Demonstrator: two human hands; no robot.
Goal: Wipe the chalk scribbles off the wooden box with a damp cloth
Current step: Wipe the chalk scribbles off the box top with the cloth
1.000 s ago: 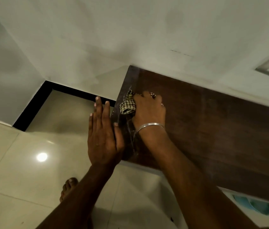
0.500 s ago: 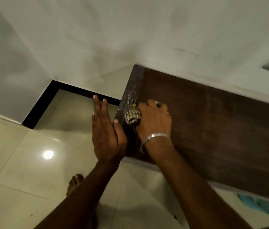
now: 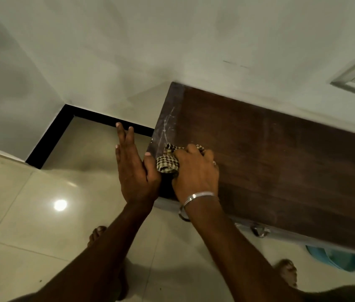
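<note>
Lengthwise along wall, wooden box (image 3: 281,171), right hand (image 3: 196,173) fingers gripping cloth (image 3: 167,163), left hand (image 3: 135,171) flat, fingers open

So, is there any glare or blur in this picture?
Head view: a round lamp glare shines on the glossy floor tiles; the light is dim, the box dark; the forearms near the bottom edge are slightly blurred; straight wall lines bend from the wide lens.

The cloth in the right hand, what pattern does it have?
The cloth has a dark-and-cream check, seen in the head view.
</note>
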